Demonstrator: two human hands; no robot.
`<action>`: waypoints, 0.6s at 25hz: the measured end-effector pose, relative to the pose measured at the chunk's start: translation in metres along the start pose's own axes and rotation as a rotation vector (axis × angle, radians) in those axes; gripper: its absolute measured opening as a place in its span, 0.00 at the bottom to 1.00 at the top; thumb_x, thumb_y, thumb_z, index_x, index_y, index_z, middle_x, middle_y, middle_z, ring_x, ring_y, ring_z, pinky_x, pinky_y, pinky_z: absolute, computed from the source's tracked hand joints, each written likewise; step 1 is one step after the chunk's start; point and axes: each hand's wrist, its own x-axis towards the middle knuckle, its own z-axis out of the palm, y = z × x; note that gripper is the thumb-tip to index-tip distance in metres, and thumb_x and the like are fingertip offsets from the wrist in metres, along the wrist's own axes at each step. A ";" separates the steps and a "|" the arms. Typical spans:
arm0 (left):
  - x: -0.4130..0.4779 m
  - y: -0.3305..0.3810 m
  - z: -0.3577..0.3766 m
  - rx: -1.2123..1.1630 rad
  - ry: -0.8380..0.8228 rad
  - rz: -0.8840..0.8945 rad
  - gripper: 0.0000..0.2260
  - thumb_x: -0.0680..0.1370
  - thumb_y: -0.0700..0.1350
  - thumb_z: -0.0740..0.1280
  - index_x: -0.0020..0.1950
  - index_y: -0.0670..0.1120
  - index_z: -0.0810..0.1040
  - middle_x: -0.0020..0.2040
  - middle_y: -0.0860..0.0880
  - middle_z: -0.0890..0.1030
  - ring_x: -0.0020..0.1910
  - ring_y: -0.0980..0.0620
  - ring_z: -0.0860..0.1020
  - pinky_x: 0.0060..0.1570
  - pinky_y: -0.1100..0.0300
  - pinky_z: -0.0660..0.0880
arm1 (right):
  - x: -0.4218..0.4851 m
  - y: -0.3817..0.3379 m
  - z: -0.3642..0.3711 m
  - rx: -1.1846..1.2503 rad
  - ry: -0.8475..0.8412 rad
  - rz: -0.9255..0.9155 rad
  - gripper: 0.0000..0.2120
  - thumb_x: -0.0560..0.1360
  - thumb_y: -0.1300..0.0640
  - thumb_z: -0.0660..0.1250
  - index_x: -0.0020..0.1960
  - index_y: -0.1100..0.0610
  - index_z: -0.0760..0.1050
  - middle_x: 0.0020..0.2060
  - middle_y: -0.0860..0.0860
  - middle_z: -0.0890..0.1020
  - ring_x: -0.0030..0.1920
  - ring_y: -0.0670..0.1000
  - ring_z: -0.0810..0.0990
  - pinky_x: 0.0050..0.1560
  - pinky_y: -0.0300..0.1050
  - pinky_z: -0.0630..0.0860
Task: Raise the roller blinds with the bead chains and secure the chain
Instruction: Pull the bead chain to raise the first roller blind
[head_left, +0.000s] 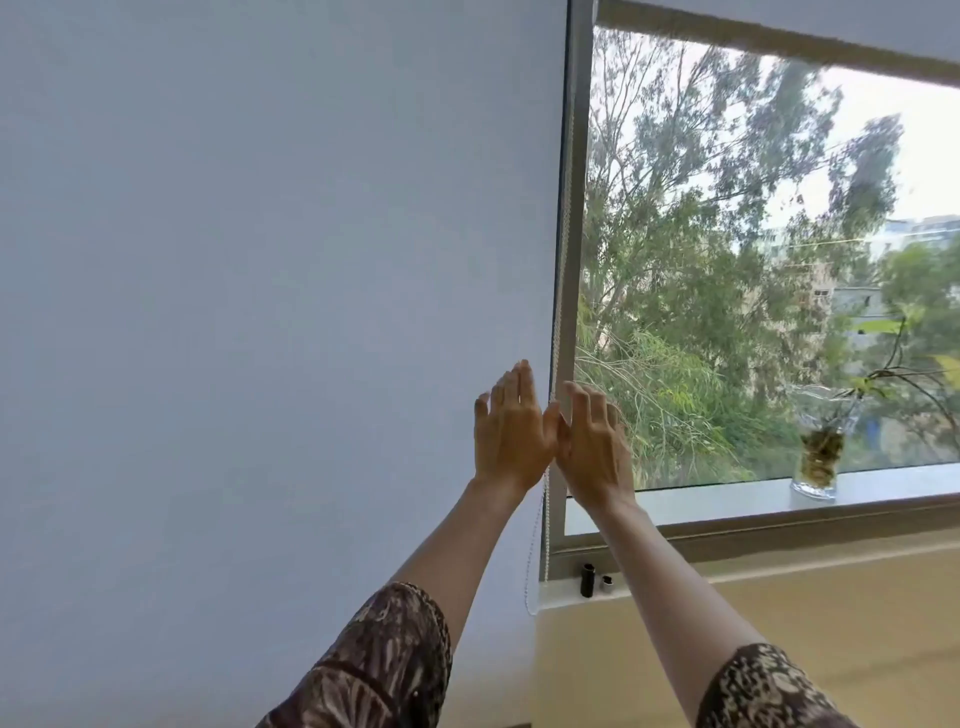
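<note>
A pale grey roller blind (270, 291) hangs fully down over the left window. The right blind (810, 36) is rolled up near the top, leaving the glass bare. A white bead chain (559, 291) runs down the grey window frame (570, 260) between them and loops near the sill (531, 597). My left hand (511, 431) and my right hand (595, 447) are raised side by side at the chain, fingers spread and pointing up. Their thumbs meet where the chain passes and hide that stretch. No finger visibly closes on the chain.
A glass vase with a leafy plant (818, 462) stands on the window ledge (727, 506) at the right. A small black cylinder (587, 579) and a small white piece (607, 583) sit on the sill below the frame. A beige wall (779, 618) lies under the window.
</note>
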 end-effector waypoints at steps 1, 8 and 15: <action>0.006 0.001 0.007 -0.067 -0.013 -0.059 0.27 0.80 0.53 0.55 0.76 0.41 0.58 0.72 0.41 0.69 0.71 0.43 0.67 0.68 0.46 0.64 | 0.006 0.006 0.005 0.078 0.007 0.045 0.16 0.79 0.51 0.58 0.65 0.55 0.65 0.61 0.58 0.74 0.60 0.59 0.74 0.50 0.56 0.78; 0.052 0.018 0.042 -0.582 0.043 -0.378 0.11 0.79 0.48 0.63 0.58 0.48 0.79 0.55 0.48 0.84 0.54 0.50 0.81 0.54 0.56 0.76 | 0.053 0.033 0.025 0.458 0.023 0.217 0.09 0.79 0.58 0.61 0.54 0.60 0.78 0.48 0.56 0.83 0.47 0.55 0.80 0.45 0.45 0.75; 0.067 0.016 0.056 -0.676 0.103 -0.470 0.03 0.76 0.44 0.67 0.46 0.48 0.81 0.44 0.49 0.84 0.42 0.52 0.80 0.47 0.56 0.78 | 0.073 0.041 0.034 0.659 0.030 0.300 0.05 0.75 0.58 0.68 0.49 0.57 0.80 0.38 0.50 0.82 0.38 0.46 0.79 0.35 0.24 0.70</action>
